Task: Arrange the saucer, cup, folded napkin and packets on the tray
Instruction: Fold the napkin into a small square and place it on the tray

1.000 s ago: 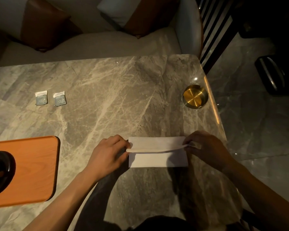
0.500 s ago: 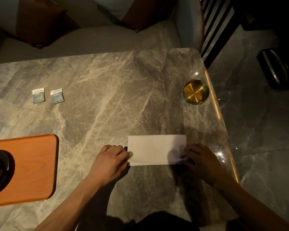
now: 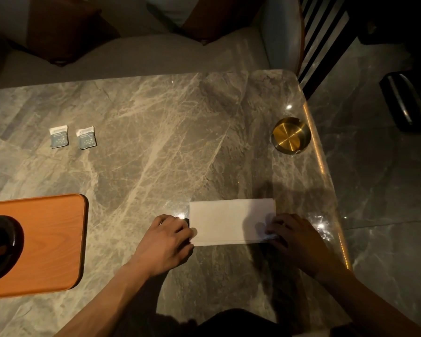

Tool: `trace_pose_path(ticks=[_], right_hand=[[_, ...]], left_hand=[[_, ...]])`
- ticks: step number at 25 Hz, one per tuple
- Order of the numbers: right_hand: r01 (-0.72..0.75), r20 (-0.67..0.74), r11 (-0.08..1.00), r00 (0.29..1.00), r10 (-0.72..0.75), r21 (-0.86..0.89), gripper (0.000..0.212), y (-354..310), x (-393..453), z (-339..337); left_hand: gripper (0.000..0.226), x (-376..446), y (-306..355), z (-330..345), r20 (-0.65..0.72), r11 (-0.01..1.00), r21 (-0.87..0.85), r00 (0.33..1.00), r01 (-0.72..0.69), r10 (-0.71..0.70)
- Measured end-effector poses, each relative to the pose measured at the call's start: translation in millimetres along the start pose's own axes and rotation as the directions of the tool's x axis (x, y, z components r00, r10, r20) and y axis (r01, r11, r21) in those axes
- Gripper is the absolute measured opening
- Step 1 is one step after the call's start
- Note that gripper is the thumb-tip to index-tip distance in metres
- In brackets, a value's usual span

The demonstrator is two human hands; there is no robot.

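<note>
Nearest the camera, both hands work the white napkin (image 3: 231, 221), which lies flat on the marble worktop (image 3: 156, 152) as a folded rectangle. The left hand (image 3: 167, 242) has its fingers curled at the napkin's left edge near the lower corner, touching the paper; whether its grip pinches the edge or only presses on it cannot be told. The right hand (image 3: 299, 239) rests its fingertips (image 3: 269, 231) on the lower right corner, flattening it against the worktop rather than clenching anything.

By the look of it the fold is being creased, so the napkin step is close to done but the napkin is not yet on the tray.

To the left, well apart from the napkin, sits the orange wooden tray (image 3: 58, 244). At its left side, cut off by the frame edge, is a dark rounded item (image 3: 0, 246), probably the saucer with the cup, though too dark and cropped to be sure.

Farther back on the left, two small packets (image 3: 72, 137) lie side by side on the worktop, off the tray, so they remain to be moved. Toward the far right edge stands a brass ashtray (image 3: 291, 135), no part of the task.
</note>
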State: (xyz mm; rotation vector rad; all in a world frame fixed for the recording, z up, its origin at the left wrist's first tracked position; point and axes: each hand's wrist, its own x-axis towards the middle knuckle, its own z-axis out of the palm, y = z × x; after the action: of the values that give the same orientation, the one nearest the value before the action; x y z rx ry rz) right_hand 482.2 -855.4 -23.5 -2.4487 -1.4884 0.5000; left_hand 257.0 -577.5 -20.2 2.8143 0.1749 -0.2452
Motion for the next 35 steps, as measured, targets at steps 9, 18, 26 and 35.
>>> trace_pose_path(ticks=[9, 18, 26, 35], right_hand=[[0.012, -0.008, 1.0, 1.0, -0.013, -0.022, 0.024, -3, 3, 1], [-0.041, -0.053, 0.999, 0.998, 0.042, 0.015, 0.024, -16, 3, 9], [-0.045, -0.077, 0.999, 0.996, 0.045, -0.008, 0.027, -21, -1, 11], [0.032, -0.069, 0.995, 0.997, -0.038, -0.091, 0.034, -19, -3, 8]], left_hand=[[0.015, 3, 22, 15, -0.042, 0.979, -0.083, 0.981, 0.188, -0.192], [0.022, 14, -3, -4, 0.123, 0.79, -0.522, 0.945, 0.321, -0.302], [0.033, 4, 10, 14, 0.084, 0.872, -0.353, 0.94, 0.339, -0.331], [0.014, 2, 8, 10, 0.076, 0.917, -0.257, 0.953, 0.304, -0.295]])
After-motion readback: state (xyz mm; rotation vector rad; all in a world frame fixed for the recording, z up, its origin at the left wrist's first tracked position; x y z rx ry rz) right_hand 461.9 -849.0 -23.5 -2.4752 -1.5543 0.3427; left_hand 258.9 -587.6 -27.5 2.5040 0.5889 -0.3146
